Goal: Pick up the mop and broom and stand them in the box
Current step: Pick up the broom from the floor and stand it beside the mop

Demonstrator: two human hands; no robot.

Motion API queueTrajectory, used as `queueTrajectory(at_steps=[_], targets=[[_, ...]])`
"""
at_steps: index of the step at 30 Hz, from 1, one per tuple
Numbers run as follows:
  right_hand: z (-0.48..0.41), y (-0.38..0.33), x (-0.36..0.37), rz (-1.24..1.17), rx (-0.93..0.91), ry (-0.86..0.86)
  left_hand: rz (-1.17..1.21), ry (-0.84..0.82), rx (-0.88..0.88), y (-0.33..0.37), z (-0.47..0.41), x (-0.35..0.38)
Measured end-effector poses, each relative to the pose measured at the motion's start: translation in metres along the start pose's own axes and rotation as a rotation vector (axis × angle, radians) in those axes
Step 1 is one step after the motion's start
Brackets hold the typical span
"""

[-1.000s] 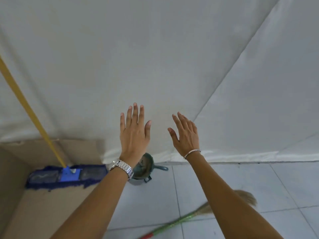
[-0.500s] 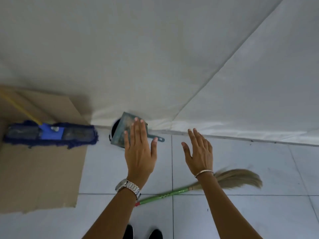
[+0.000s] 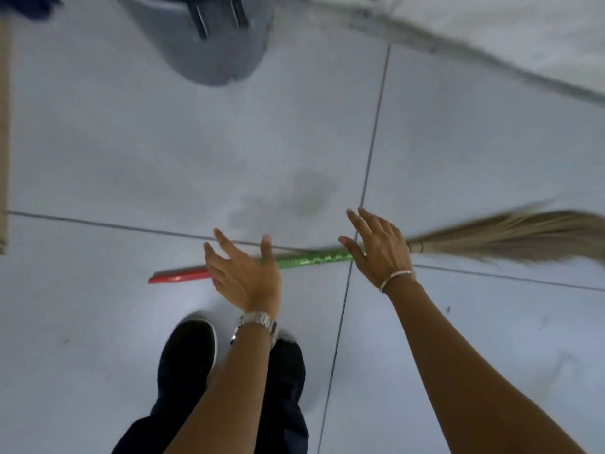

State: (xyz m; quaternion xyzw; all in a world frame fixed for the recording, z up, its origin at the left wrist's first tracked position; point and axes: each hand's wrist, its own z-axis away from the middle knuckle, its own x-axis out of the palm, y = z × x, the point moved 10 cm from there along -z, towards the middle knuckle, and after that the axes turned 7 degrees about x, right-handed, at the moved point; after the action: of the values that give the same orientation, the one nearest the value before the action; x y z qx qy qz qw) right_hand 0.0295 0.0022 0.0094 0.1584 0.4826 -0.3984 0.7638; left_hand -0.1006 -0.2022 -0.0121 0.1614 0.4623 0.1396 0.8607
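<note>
The broom (image 3: 314, 259) lies flat on the tiled floor, its green handle ending in a red tip at the left and its straw bristles (image 3: 510, 237) spreading to the right. My left hand (image 3: 244, 273) hovers open over the handle near the red end, holding nothing. Above the handle where it meets the bristles, my right hand (image 3: 379, 247) is spread open and empty. A strip of the cardboard box (image 3: 4, 136) shows at the left edge. A dark blue scrap of the mop (image 3: 31, 6) peeks in at the top left corner.
A grey bin (image 3: 209, 44) with a dustpan stands at the top centre. The white sheet's hem (image 3: 458, 47) runs across the top right. My black shoes (image 3: 188, 362) stand just below the broom handle.
The view has tipped down from the wall and box to the floor. Both hands have dropped toward the broom and now hover over its handle.
</note>
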Motion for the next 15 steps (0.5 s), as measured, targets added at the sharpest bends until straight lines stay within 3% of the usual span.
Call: queueTrajectory(at_steps=[4,6,7,10,13,15], targets=[[-0.008,0.011,0.070,-0.074,0.030,-0.094,0.443,0.061,-0.619,-0.082,-0.003,0.052],[-0.006,0.008,0.086,-0.037,0.012,-0.136,0.615,0.118,-0.736,-0.104,-0.009,0.062],[-0.006,0.005,0.094,0.010,-0.003,-0.171,0.817,0.118,-0.849,-0.107,-0.013,0.071],[-0.008,-0.005,0.103,0.157,-0.048,-0.287,1.037,-0.015,-0.876,-0.103,-0.024,0.088],[-0.015,-0.010,0.084,0.167,-0.035,-0.367,1.072,0.068,-0.856,-0.090,-0.016,0.049],[-0.016,-0.015,0.064,0.062,0.015,-0.424,1.116,0.152,-0.744,-0.068,-0.016,0.018]])
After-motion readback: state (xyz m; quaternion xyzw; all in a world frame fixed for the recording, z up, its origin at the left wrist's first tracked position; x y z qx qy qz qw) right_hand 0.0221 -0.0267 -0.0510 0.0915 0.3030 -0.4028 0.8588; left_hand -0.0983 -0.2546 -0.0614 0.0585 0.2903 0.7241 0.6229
